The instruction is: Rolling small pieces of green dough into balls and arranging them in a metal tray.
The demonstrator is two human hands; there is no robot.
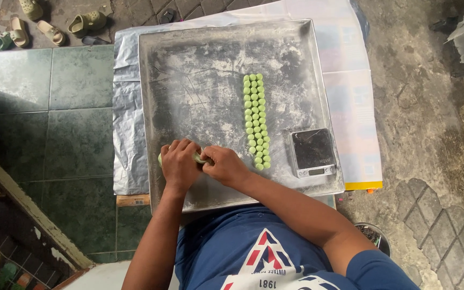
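Both your bare forearms reach up from the bottom of the view and angle in towards each other. Your left hand (pixel 179 162) sits knuckles-up, fingers curled down and closed around something pinched between your two hands. Your right hand (pixel 223 165) is just beside it, fingertips touching the left hand's, thumb tucked in. Your right elbow is bent out wide, with a dark blue sleeve at the upper arm.

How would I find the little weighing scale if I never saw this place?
Look at the big floury metal tray on the table. At its near right corner, beside the rows of small green dough balls, sits the scale. It is the only flat, dark, square thing there, with a small screen on its front edge.
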